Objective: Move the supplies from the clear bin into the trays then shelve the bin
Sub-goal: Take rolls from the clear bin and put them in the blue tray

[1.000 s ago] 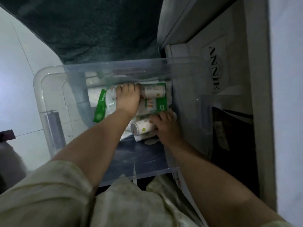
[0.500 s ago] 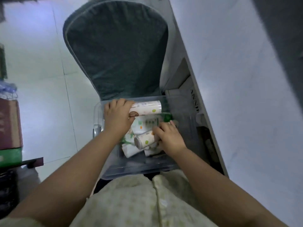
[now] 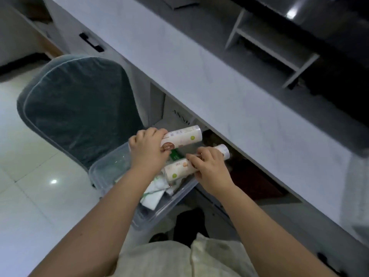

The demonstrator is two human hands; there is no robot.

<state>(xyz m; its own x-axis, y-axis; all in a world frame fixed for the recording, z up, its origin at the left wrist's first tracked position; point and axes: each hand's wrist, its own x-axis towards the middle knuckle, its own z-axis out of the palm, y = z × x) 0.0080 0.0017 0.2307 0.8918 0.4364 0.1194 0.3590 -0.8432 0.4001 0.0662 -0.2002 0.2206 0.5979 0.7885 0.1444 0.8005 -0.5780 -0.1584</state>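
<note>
The clear bin (image 3: 111,168) sits on the floor below me, beside the desk. My left hand (image 3: 148,150) is closed around a white roll with a brown label (image 3: 185,137), held above the bin's far side. My right hand (image 3: 211,168) grips a second white roll (image 3: 177,170) with a green dot, and the end of another roll (image 3: 223,149) pokes out past its fingers. White packets (image 3: 154,193) and a green-labelled pack (image 3: 175,155) lie in the bin under my hands.
A grey cushioned chair back (image 3: 79,108) stands just behind the bin. The pale desk top (image 3: 219,80) runs diagonally on the right, with an open white divider rack (image 3: 275,47) on it. A drawer handle (image 3: 91,42) shows at the upper left. Dark space lies under the desk.
Both hands have risen out of the bin, each with a roll taken from the pile. My view has lifted and pulled back, bringing the desk top and rack into sight.
</note>
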